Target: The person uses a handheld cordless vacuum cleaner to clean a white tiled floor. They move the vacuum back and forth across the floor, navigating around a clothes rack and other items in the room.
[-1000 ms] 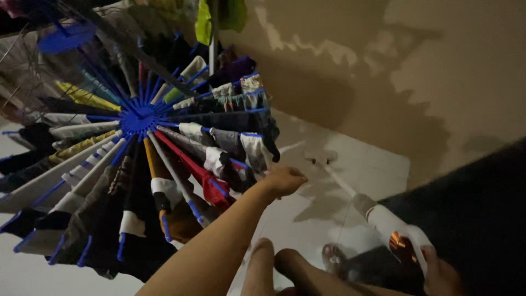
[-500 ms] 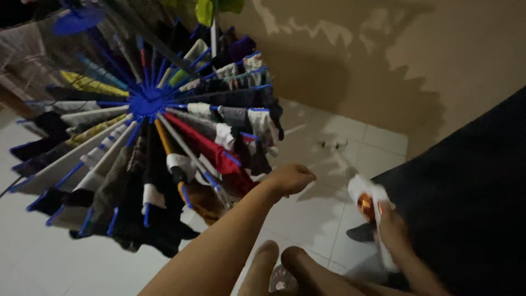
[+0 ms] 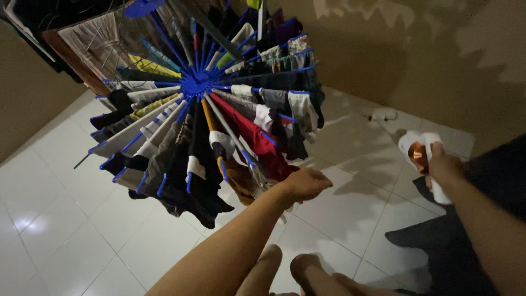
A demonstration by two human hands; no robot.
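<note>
Left hand (image 3: pixel 307 183) closed on rack (image 3: pixel 197 85) arm at 5 o'clock edge. Right hand (image 3: pixel 445 164) gripping white sock (image 3: pixel 424 156), 3 o'clock.

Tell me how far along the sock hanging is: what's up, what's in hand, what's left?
Most arms of the blue radial drying rack already carry socks and small garments. The left hand is at the lower edge of the rack beside the red garment; the right hand holds a white sock. Dark laundry lies on the floor at the right, unhung.
</note>
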